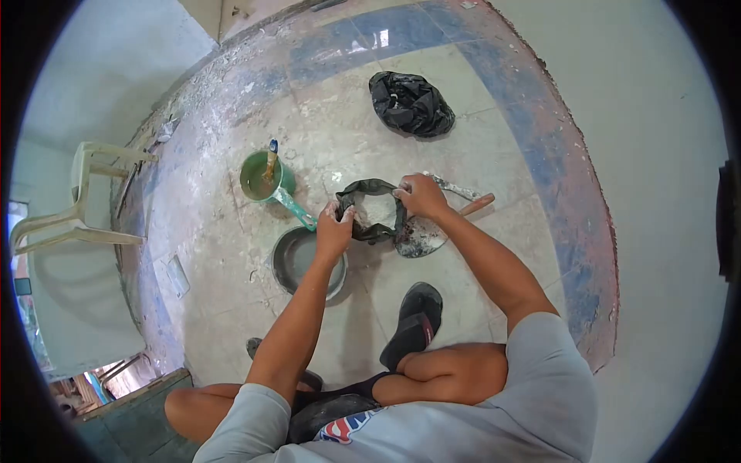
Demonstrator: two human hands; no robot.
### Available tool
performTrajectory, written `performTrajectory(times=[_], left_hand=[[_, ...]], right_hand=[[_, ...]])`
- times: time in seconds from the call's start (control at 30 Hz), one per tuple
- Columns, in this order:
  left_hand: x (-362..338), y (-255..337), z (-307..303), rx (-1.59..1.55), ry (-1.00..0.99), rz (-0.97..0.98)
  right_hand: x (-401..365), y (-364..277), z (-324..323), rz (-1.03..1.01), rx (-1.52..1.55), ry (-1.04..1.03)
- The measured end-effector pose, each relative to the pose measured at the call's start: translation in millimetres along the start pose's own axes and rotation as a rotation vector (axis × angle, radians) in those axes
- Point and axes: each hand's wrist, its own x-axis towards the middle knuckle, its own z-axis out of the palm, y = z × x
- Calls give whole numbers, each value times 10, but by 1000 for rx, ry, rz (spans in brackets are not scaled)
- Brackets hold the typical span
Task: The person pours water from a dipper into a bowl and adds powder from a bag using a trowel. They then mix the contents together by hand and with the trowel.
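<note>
Between my two hands stands a black plastic bag [369,186] with its mouth spread wide and white powder [378,208] inside. My left hand [336,225] is closed on the left side of its rim, the fingers dusted white. On the opposite side, my right hand [419,195] pinches the rim. A trowel [421,241] with a wooden handle lies under my right forearm, its blade coated with powder. Just below my left hand is a grey basin [279,262], partly hidden by my forearm. The green dipper [287,179] beside it holds a paintbrush [271,160] and some liquid.
A second black bag [411,104] sits crumpled farther off on the dusty tiled floor [332,131]. Beyond my right hand lies a white-smeared tool [455,187]. To the left is a plastic chair [77,208], and a small packet [177,275] lies on the floor.
</note>
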Motion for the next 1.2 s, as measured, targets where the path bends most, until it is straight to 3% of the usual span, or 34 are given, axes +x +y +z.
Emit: performTrajectory(times=[0.07,0.1,0.17,0.27,0.3,0.4,0.47,0.57,0.67,0.7,0.77,0.8,0.87,0.9,0.97,1.07,1.13,1.2], left_hand=[[20,54,-21,-43,13,9],[43,17,-2,-32,29,25],[25,-65,42,-8,38,16],[52,-183,37,23,11,-110],[46,-215,58,22,11,-63],[89,-172,38,78,-12,-24],[20,85,26,78,8,-85],[45,107,24,-248,-8,-46],[41,307,-52,-74,21,-4],[157,39,-20,-43,36,0],[131,78,-17,174,176,140],[217,79,-96,226,135,235],[268,48,-66,69,178,248],[183,288,-65,183,264,291],[258,244,-127,291,97,196],[394,63,-122,334,94,251],[432,57,-133,392,73,271],[414,136,-142,374,75,270]], right_hand=[[8,-20,-107,3,555,-163],[8,-25,-142,68,613,-237],[36,7,-168,33,164,-111],[77,63,-156,176,610,-327],[81,84,-156,139,236,-278],[56,35,-222,132,598,-395],[75,47,-200,134,535,-355],[75,91,-131,182,544,-258],[36,126,-74,196,641,-220],[38,195,-7,194,638,-189],[1,144,-91,296,579,-170],[4,193,-104,298,577,-162],[2,253,-41,133,596,-96],[-41,200,-106,130,630,-98],[-34,288,-81,189,574,-116],[-36,361,-223,259,419,-131],[18,493,-336,227,286,-26],[28,668,-487,36,-40,113]])
